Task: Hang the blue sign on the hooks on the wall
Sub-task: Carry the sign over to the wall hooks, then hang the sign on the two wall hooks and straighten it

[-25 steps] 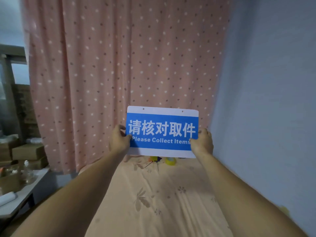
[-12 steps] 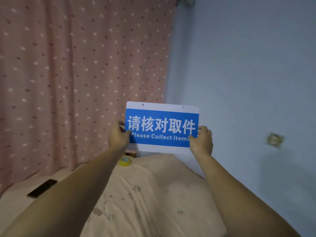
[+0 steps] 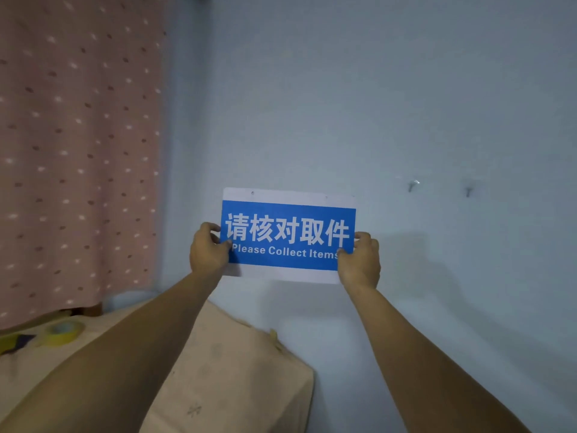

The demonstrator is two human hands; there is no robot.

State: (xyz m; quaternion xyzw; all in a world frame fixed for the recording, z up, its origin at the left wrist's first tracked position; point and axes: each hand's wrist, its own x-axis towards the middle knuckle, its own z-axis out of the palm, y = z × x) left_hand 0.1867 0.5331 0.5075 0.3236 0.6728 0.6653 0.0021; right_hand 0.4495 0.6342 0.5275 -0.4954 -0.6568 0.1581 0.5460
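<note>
I hold the blue sign [image 3: 288,234] upright in front of the pale blue wall, its white top strip showing two small holes. My left hand [image 3: 208,250] grips its left edge and my right hand [image 3: 360,259] grips its right edge. Two small metal hooks sit on the wall to the right and slightly above the sign's top edge: the left hook [image 3: 412,185] and the right hook [image 3: 468,191]. The sign hangs well left of both hooks, apart from them.
A pink dotted curtain [image 3: 78,151] covers the left side. Below lies a bed with a beige floral sheet [image 3: 224,370] against the wall. A yellow tape roll [image 3: 64,331] rests on the sheet at the left.
My view has swung right from the curtain to the wall, bringing both hooks into sight. The sign stays held in both hands, now raised slightly against the wall.
</note>
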